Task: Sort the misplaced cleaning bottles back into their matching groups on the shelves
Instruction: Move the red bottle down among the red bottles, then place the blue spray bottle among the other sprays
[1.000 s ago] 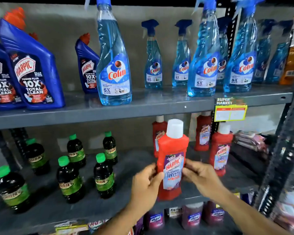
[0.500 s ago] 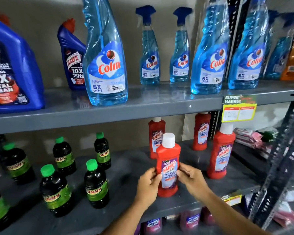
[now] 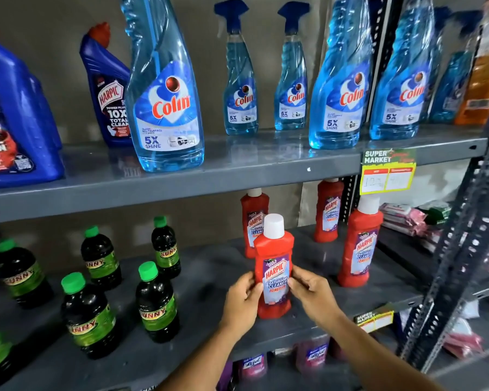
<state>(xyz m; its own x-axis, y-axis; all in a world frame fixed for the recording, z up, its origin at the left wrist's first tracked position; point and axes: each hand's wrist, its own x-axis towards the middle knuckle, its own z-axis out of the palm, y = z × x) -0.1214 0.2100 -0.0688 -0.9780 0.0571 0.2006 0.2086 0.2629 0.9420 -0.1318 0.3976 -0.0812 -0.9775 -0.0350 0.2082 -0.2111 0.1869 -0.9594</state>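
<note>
A red Harpic bathroom cleaner bottle with a white cap stands upright on the middle grey shelf. My left hand grips its left side and my right hand grips its right side. Three more red Harpic bottles stand behind and to the right: one right behind it, one at the back, one at the right. On the upper shelf a large Colin spray bottle stands next to a blue Harpic bottle, left of the other Colin bottles.
Several dark Sunny bottles with green caps fill the left of the middle shelf. A big blue Harpic jug stands at upper left, an orange bottle at upper right. A slotted metal upright rises on the right. Pink-labelled bottles sit on the shelf below.
Both hands have carried the red Harpic bottle down and further back onto the middle shelf, where it now stands. The camera has moved closer and to the left.
</note>
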